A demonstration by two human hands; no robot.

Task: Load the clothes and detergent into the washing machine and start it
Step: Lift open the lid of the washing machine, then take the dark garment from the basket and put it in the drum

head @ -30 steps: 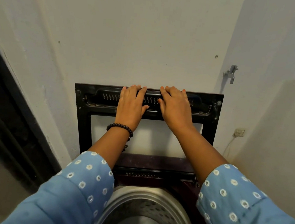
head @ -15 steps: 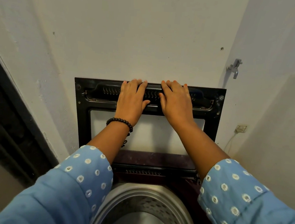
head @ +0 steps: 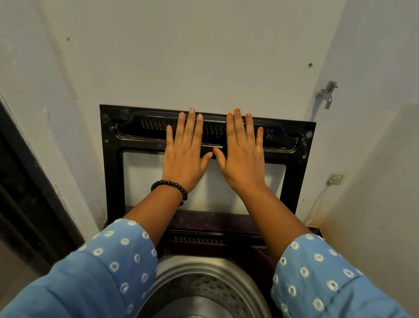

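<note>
The washer's lid [head: 111, 165] stands upright against the wall [head: 188, 43], its black frame facing the person and a pale window in its middle. Below it the steel drum [head: 205, 277] gapes open at the bottom of the view, perforated sides showing, and no clothes can be seen in the part that shows. Both hands lie flat on the lid's top bar. The left hand [head: 184, 154] has its fingers straight and slightly spread, tips reaching the lid's upper edge, a black bead bracelet [head: 170, 186] round the wrist. The right hand [head: 241, 159] sits just beside it, fingers straight too, orange nails, thumbs of the two hands nearly meeting. Neither hand grips anything. Blue sleeves [head: 107, 271] with white dots frame the drum on both sides. On the right wall there is a metal tap [head: 327, 93], and lower down a socket [head: 335, 179] with a cable. A dark doorway [head: 5, 166] runs along the left.
</note>
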